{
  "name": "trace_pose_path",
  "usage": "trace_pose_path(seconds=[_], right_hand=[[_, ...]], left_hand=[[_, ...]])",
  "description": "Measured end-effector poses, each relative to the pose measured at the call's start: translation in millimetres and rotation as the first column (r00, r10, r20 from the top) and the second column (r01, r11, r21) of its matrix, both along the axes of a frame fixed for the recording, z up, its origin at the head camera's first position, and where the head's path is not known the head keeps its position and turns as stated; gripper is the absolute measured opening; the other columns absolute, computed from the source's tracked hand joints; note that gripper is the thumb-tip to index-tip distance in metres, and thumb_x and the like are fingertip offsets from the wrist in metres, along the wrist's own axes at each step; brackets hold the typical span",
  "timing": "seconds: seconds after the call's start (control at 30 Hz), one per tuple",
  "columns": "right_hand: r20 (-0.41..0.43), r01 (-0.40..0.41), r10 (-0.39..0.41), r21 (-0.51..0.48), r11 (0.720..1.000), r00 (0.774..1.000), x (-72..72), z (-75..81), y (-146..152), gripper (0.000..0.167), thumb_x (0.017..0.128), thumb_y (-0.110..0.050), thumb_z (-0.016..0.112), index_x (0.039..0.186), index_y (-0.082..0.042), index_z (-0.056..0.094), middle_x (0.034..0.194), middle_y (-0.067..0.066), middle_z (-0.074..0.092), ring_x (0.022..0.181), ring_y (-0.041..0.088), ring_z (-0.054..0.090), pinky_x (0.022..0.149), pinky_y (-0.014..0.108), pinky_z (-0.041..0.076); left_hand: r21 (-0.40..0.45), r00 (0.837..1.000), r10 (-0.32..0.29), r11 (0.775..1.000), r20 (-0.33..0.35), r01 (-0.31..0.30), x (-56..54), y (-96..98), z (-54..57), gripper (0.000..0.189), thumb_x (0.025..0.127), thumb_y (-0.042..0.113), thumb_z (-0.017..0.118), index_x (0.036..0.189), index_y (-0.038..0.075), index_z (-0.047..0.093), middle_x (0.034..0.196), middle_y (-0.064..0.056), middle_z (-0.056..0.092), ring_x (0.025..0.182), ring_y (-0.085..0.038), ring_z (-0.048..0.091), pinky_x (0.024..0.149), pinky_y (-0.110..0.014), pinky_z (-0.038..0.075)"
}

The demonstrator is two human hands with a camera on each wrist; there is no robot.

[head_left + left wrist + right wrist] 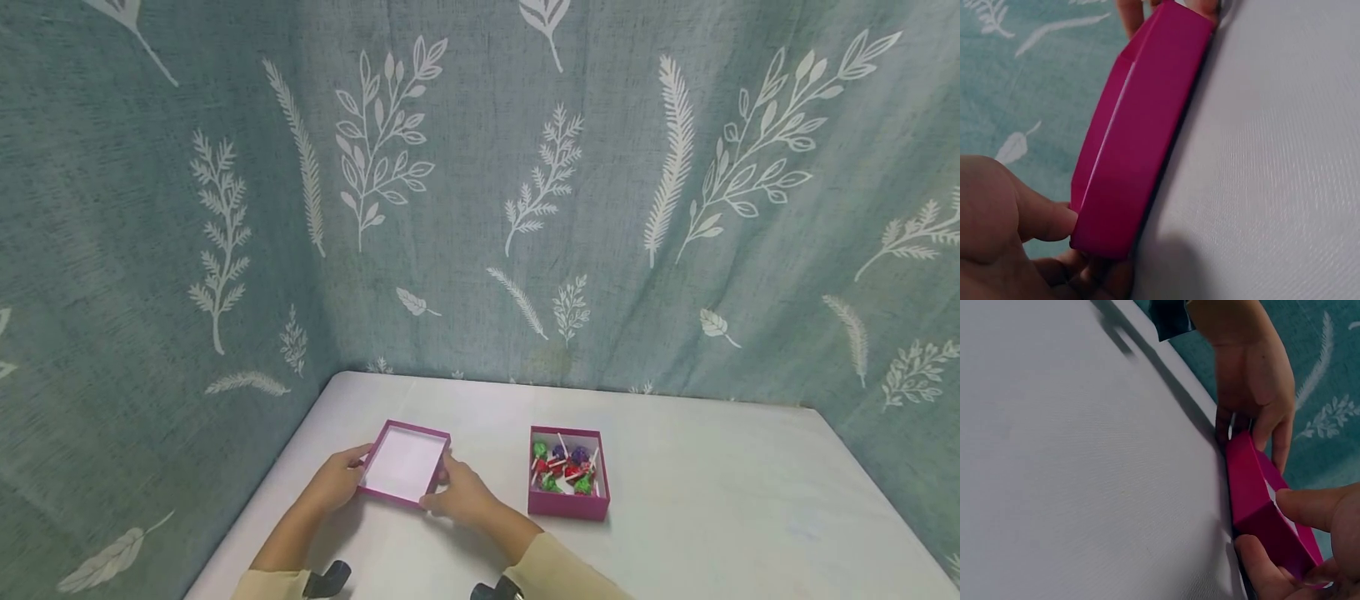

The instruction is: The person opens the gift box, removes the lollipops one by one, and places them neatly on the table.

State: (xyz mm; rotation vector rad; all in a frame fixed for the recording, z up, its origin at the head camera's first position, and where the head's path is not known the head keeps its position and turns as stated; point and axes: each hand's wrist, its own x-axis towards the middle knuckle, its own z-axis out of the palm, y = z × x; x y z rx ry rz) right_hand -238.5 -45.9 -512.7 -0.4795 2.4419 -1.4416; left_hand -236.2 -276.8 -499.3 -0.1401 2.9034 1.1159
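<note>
A shallow magenta box lid [403,463] with a white inside lies hollow side up between my hands at the table's left. My left hand [337,480] grips its left side, thumb on the rim and fingers below, as the left wrist view shows on the magenta wall [1141,131]. On the opposite side my right hand [463,497] pinches the near right corner, seen close in the right wrist view with the thumb [1304,507] at the rim. Whether the lid touches the table cannot be told. To the right stands a matching open box [567,505] holding several wrapped lollipops [572,472].
The white table [712,492] extends to the right beyond the box. A green-blue curtain [480,208] with white leaf prints hangs behind the table and along its left side. Dark bands [327,579] sit at both sleeve cuffs.
</note>
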Motion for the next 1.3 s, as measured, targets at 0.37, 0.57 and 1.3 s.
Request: trace_pose_path(seconds=[0.37,0.57,1.3], right_hand=[[0.032,0.028,-0.029,0.025,0.999,0.999,-11.1,-8.3,-4.0,0.091,0.078,-0.023,0.082,0.147,0.008,0.032,0.103,0.003,0.061,0.094,0.022,0.057,0.089,0.043,0.050],[0.039,0.019,-0.020,0.022,1.000,0.999,-14.3,-12.7,-2.7,0.092,0.078,-0.023,0.082,0.147,0.009,0.029,0.100,-0.001,0.058,0.082,0.014,0.054,0.080,0.035,0.050],[0.100,-0.110,0.134,-0.213,0.971,0.986,2.5,40.4,43.7,0.060,0.091,-0.016,0.069,0.142,0.002,0.043,0.132,0.020,0.053,0.090,0.023,0.068,0.081,0.039,0.056]], left_hand=[[-0.045,1.000,0.019,0.999,0.006,-0.019,-5.7,1.3,-8.8,0.045,0.095,0.002,0.042,0.139,-0.006,0.047,0.133,-0.033,0.049,0.126,-0.053,0.040,0.099,-0.065,0.035],[-0.067,1.000,0.011,0.998,-0.011,-0.012,-4.5,2.1,-11.6,0.046,0.095,0.004,0.039,0.139,-0.007,0.047,0.137,-0.032,0.047,0.130,-0.052,0.036,0.103,-0.065,0.030],[0.097,0.872,0.156,0.987,-0.464,-0.124,13.5,26.5,4.6,0.023,0.097,0.006,0.053,0.115,0.001,0.067,0.111,-0.010,0.064,0.092,-0.023,0.060,0.077,-0.039,0.052]])
